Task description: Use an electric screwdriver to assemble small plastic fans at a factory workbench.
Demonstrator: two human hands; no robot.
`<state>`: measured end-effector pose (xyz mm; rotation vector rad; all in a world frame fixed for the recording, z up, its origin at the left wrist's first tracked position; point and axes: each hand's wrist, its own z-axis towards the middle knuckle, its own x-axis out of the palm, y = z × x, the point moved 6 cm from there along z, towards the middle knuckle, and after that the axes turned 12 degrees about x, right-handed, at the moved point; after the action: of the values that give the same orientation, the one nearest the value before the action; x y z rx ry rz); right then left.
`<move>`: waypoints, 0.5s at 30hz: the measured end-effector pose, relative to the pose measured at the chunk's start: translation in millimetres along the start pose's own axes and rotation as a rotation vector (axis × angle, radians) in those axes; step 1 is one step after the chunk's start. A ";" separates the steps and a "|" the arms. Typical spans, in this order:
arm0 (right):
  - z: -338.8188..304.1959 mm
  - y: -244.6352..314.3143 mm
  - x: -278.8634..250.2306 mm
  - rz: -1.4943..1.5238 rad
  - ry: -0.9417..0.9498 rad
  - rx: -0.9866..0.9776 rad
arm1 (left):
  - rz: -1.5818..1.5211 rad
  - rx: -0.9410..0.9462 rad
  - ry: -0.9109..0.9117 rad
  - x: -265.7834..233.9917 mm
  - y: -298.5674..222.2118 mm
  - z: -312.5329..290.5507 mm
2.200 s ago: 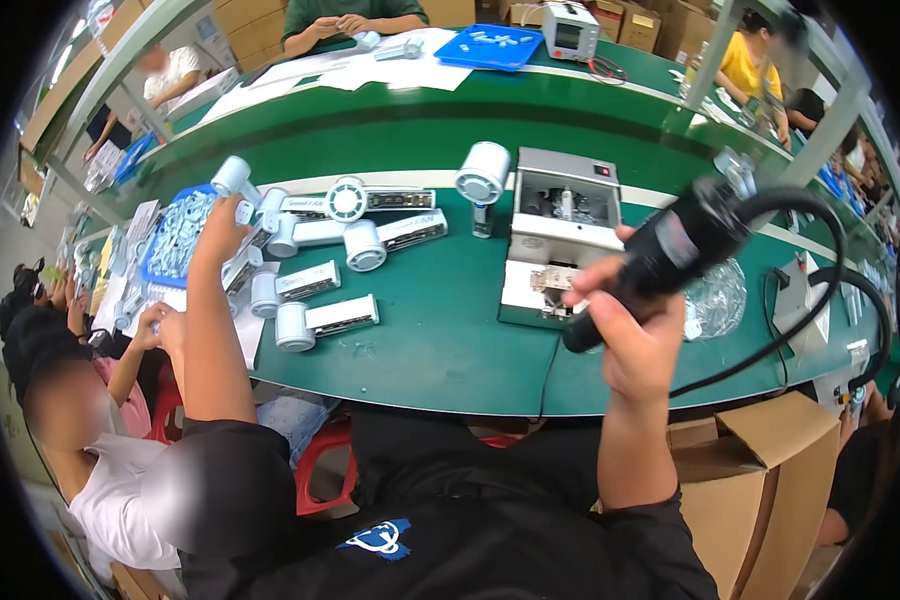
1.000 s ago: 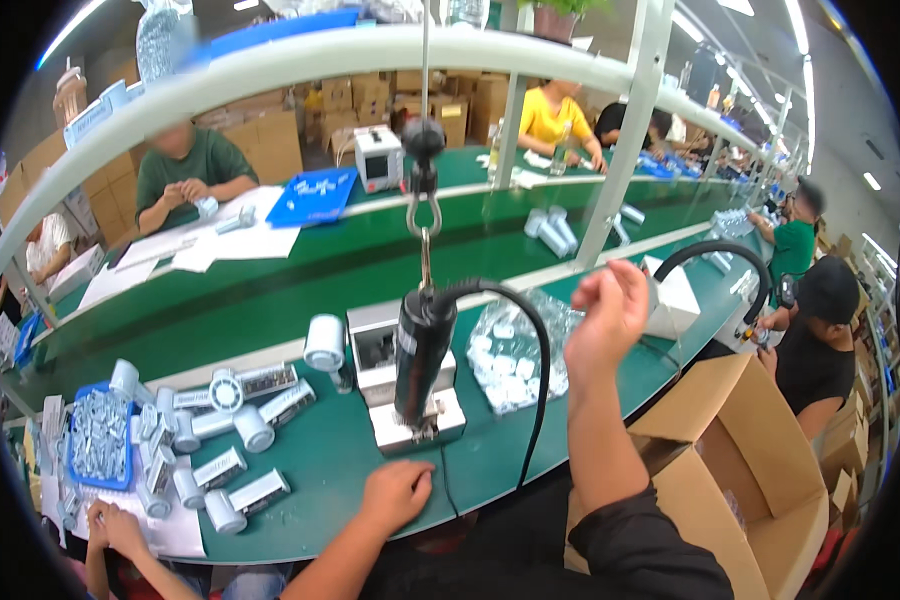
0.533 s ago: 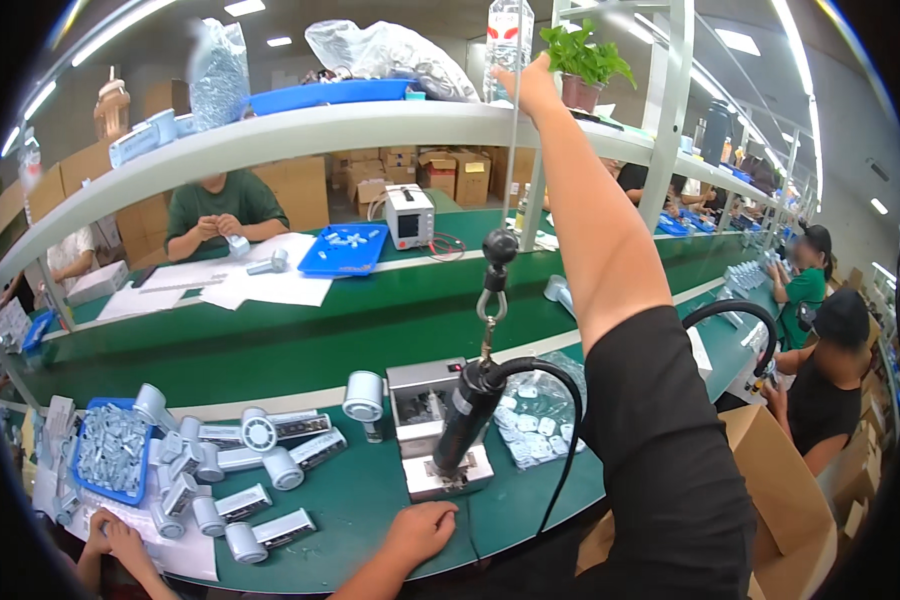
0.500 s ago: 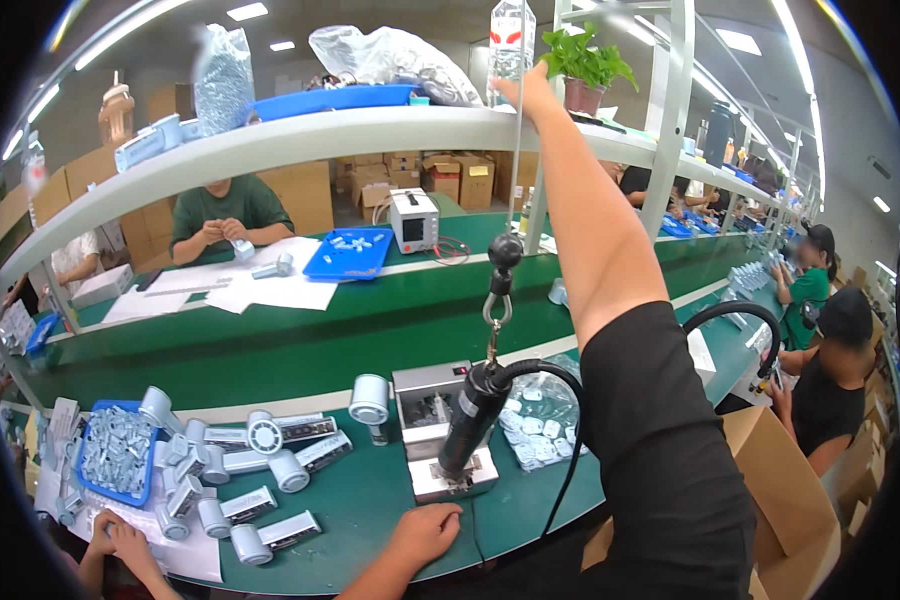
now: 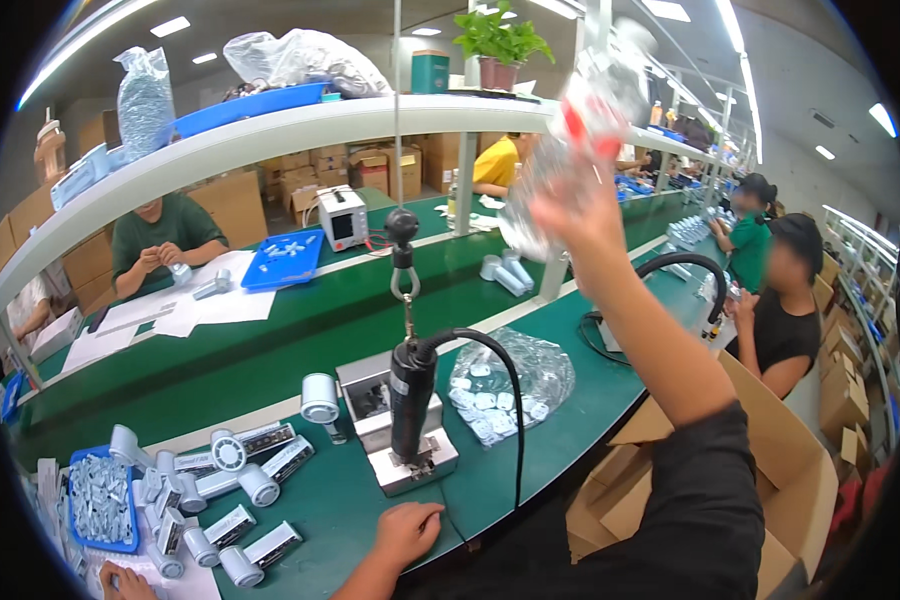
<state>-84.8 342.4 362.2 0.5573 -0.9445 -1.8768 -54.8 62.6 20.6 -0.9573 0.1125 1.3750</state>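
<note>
A clear plastic bottle [image 5: 570,150] with a red-and-white label is held up in my right hand [image 5: 585,215], tilted and smeared by motion; its top end leans to the upper right. My right arm stretches out over the bench at shelf height. On the green bench [image 5: 340,535], near its front edge, my left hand [image 5: 410,530] rests with its fingers curled in and nothing visible in them. Just beyond it stands a black electric screwdriver [image 5: 410,400], hung from a cable and set upright over a metal fixture [image 5: 420,468].
Grey cylindrical-headed housings [image 5: 240,565] lie left, beside a blue tray [image 5: 105,500] of small parts and another person's hand [image 5: 125,580]. A plastic bag [image 5: 510,385] of white pieces sits right of the fixture. A cardboard box [image 5: 770,480] stands open at the bench edge. A shelf [image 5: 300,120] crosses above.
My right hand has lifted the bottle off the shelf beside the potted plant and brought it to the right and nearer. The view has turned right. My left hand stays on the bench.
</note>
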 end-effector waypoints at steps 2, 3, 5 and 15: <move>-70.1 -14.5 -29.8 0.008 0.093 0.013 | -0.082 0.051 -0.036 -10.1 -24.3 6.5; -104.4 -27.2 -46.9 -0.007 0.177 0.144 | -0.153 0.096 -0.072 -15.9 -35.9 8.4; -170.0 -25.5 -76.5 -0.330 0.267 0.102 | -0.253 0.204 0.055 -17.3 -58.8 9.2; -271.3 -51.9 -3.9 -0.532 1.207 0.354 | -0.876 -0.261 0.010 22.4 -136.1 56.6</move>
<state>80.4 257.7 157.6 2.0018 -0.2802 -1.3410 41.9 129.5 112.3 -1.0476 -0.4462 0.5758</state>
